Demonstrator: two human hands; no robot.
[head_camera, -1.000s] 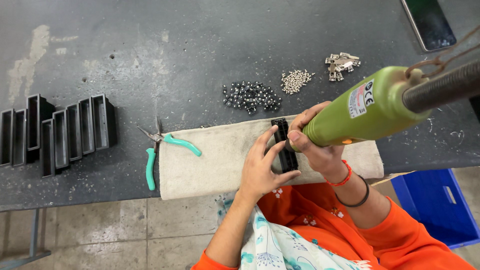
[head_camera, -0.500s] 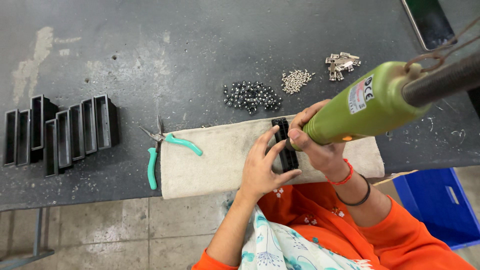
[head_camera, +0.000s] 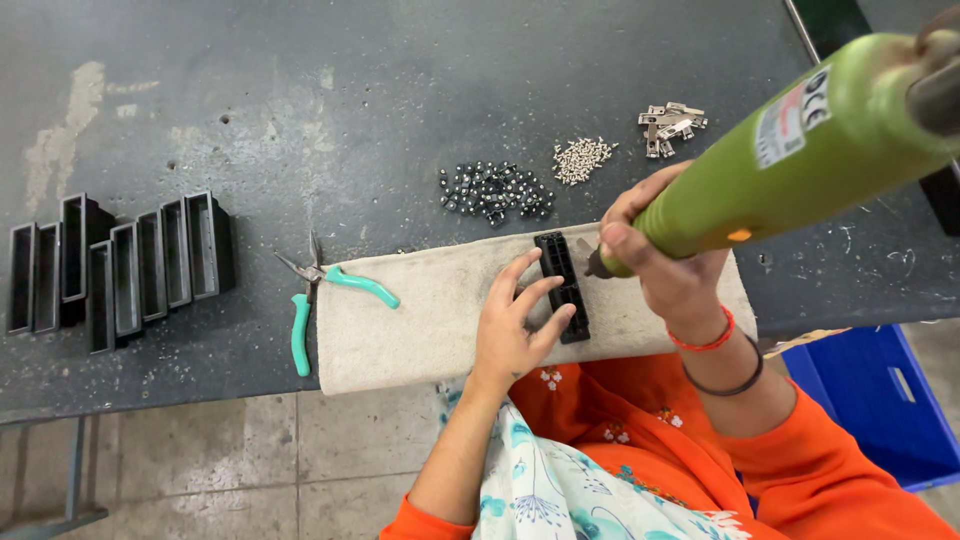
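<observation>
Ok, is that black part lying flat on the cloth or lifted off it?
Flat. The black part lies lengthwise on the beige cloth, the left hand pressing its side and the green driver in the right hand.

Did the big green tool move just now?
No. The green tool stays with its tip at the upper right of the black strip on the beige cloth, gripped by the right hand.

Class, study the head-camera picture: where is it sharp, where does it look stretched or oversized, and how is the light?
Head view: light is even and soft, without hard shadows or glare. The dark table, pliers and black part under the left hand are sharp. The green power tool in the right hand looms oversized near the lens, its far end cut off at the edge.
</observation>
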